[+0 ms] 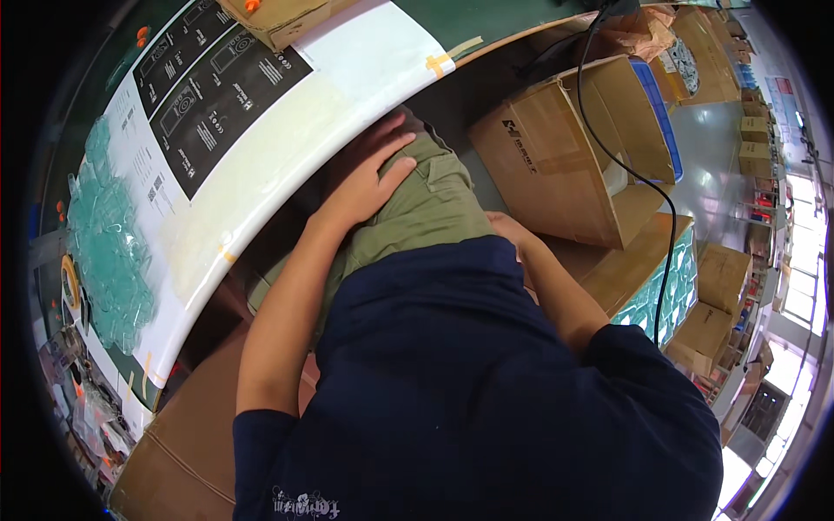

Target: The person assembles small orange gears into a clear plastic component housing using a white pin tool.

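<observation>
My left hand (372,181) lies on the thigh of my olive-green trousers (430,208), its fingers stretched out and apart, holding nothing. It is close to the curved white front edge of the workbench (287,187). On my other side, my right hand (506,229) is by my hip, next to the hem of my dark blue shirt (434,295). Its fingers are hidden, so what it touches cannot be made out. Neither hand is on anything on the bench.
A heap of clear teal plastic pieces (113,252) and a black printed sheet (226,95) lie on the bench, below a shallow cardboard box (291,26). To my right stand an open carton (547,161) and a box of teal pieces (651,295). A black cable (638,174) hangs there.
</observation>
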{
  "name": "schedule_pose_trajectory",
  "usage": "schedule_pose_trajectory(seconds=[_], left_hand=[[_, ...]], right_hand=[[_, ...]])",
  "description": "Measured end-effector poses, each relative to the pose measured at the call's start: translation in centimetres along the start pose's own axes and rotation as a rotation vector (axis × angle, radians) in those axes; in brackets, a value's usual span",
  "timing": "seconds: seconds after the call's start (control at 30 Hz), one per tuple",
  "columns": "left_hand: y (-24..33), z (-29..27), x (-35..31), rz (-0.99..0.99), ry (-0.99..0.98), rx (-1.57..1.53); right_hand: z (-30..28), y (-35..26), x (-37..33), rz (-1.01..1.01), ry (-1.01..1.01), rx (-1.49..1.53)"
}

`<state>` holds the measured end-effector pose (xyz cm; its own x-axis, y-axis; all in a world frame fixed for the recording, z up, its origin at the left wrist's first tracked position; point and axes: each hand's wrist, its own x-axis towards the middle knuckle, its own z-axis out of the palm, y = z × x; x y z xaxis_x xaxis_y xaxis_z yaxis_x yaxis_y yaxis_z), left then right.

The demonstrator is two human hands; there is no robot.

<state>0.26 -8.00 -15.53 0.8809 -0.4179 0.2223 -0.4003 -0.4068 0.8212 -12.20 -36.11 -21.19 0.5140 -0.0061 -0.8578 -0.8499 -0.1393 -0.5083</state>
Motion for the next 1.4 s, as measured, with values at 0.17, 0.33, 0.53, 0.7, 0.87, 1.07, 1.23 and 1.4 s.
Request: schedule_pose_trajectory(seconds=[0.17, 0.33, 0.53, 0.7, 0.87, 1.07, 1.23, 1.4], left_hand=[[4.5, 0.2, -1.0, 0.122, -0.031, 0.434], [7.2, -0.9, -1.5, 0.325, -0.328, 0.444], [4.8, -2.4, -1.6, 0.331, -0.156, 0.353], [4.6, -2.4, -2.7, 0.240, -0.111, 0.293], [6.5, -0.2, 0.1, 0.045, 0.096, -0.023], [9.5, 2.7, 3.9, -0.277, -0.167, -0.586], [10.5, -0.8, 3.5, -0.368, -0.334, -0.616], [14.7, -6.6, 0.8, -0.144, 0.017, -0.829]], right_hand=[[-1.8, 0.0, 0.4, -0.177, -0.080, -0.056], [0.5, -10.3, -2.9, -0.486, 0.097, 0.008], [3.0, -14.2, 1.8, -0.363, -0.230, 0.113], [2.2, -14.4, 2.9, -0.486, -0.107, -0.222], [2.4, -18.0, -2.0, -0.628, 0.321, 0.242], [3.3, -17.5, -6.8, -0.870, 0.132, 0.837], [4.4, -15.3, -7.5, -0.943, 0.073, 0.370], [1.4, -11.1, -3.9, -0.713, 0.050, -0.263]])
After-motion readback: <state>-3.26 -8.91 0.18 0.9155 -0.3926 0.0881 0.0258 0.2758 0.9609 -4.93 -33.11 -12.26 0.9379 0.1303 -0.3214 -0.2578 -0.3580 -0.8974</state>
